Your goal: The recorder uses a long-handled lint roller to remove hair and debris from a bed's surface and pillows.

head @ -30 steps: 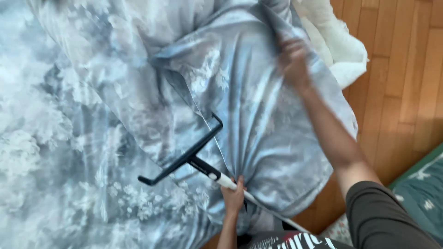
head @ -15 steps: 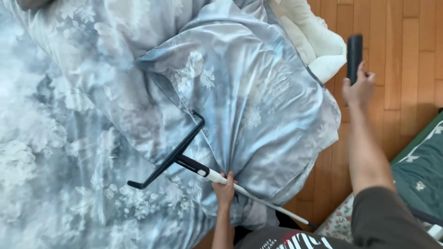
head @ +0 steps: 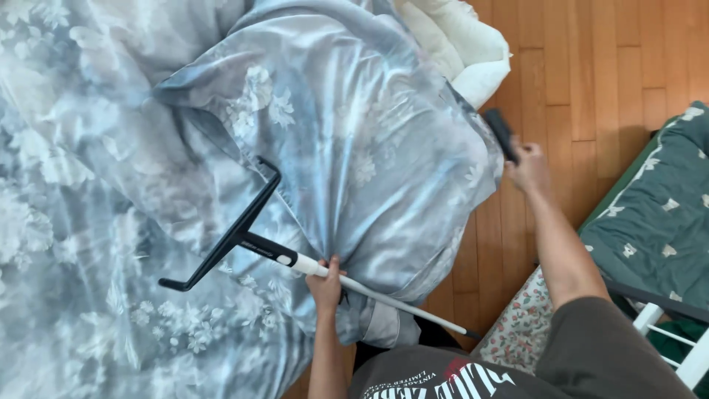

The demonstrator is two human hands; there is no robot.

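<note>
Left hand [head: 326, 277] grasps white-shafted black T-frame tool [head: 244, 235] on rumpled blue-grey floral duvet [head: 354, 140], centre; right hand [head: 529, 168] clenches dark, possibly cylindrical handle [head: 501, 134]. Bed unsmoothed.

**Long-handled tool and a small black thing, both in hand**

The long-handled tool [head: 244, 235] has a flat black U-shaped head lying on the blue floral duvet, with a white shaft running back through the left fingers [head: 326, 275]. A short black bar-shaped object [head: 501, 134] sticks up, tilted, out of the right fingers [head: 526, 164]; can't tell what it is.
</note>
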